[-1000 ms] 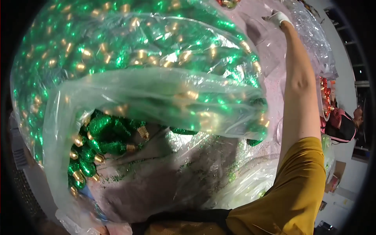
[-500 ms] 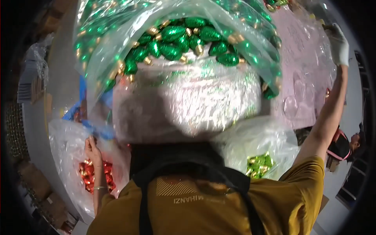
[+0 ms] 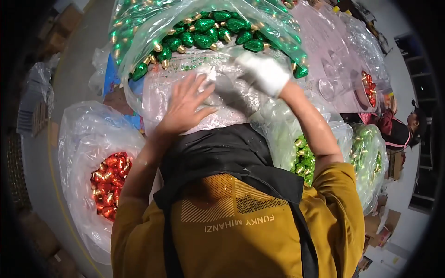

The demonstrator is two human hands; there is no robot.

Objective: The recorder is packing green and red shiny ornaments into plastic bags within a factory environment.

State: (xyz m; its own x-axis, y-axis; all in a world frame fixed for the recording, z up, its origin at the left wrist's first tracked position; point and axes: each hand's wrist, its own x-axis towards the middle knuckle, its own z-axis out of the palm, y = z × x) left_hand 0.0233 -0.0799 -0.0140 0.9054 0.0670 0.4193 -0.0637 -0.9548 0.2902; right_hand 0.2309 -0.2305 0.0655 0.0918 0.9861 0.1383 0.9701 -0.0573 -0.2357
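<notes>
Both hands pressing big clear bag of green bulbs (image 3: 204, 34) against chest: left hand (image 3: 185, 105) bare, fingers spread flat; right hand (image 3: 262, 73) gloved, palm down. Mid-carry, apparently; next needs firmer grip underneath.

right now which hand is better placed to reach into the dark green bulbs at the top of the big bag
Probably the right hand: gloved, it rests high on the clear bag, just below the dark green bulbs. The bare left hand lies flat lower down on the plastic, farther from them.
</notes>
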